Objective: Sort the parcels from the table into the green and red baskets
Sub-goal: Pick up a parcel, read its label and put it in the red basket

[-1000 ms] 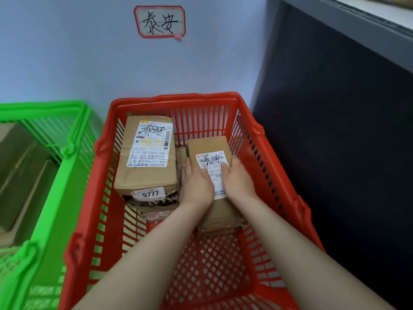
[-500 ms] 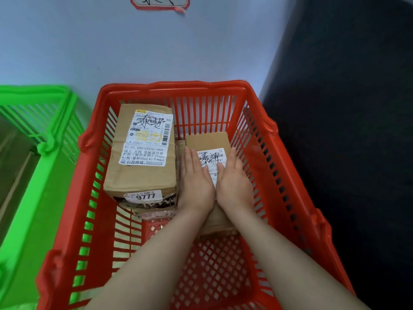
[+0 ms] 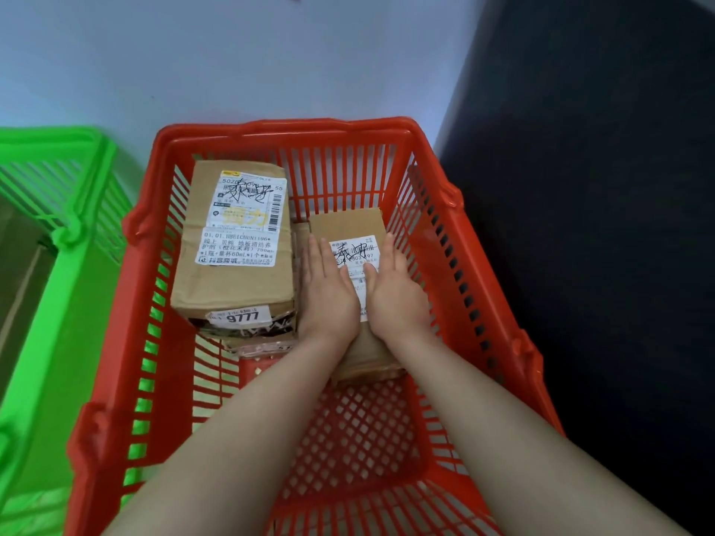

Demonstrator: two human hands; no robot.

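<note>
Both my arms reach down into the red basket (image 3: 116,412). A small brown parcel (image 3: 346,224) with a white label lies inside it on the right. My left hand (image 3: 327,294) and my right hand (image 3: 394,292) rest flat on top of that parcel, fingers straight, side by side. To its left stands a bigger brown parcel (image 3: 232,280) with printed labels and a "9777" sticker, stacked on another parcel whose edge shows beneath. The green basket (image 3: 65,303) stands to the left of the red one.
A pale wall (image 3: 232,59) rises just behind both baskets. A dark panel (image 3: 599,226) runs along the red basket's right side. Brown cardboard (image 3: 19,272) shows inside the green basket. The near part of the red basket's mesh floor (image 3: 360,431) is bare.
My fingers went from curled round the small parcel's sides to lying flat on its top. The view has tilted down, so the wall sign has left the frame.
</note>
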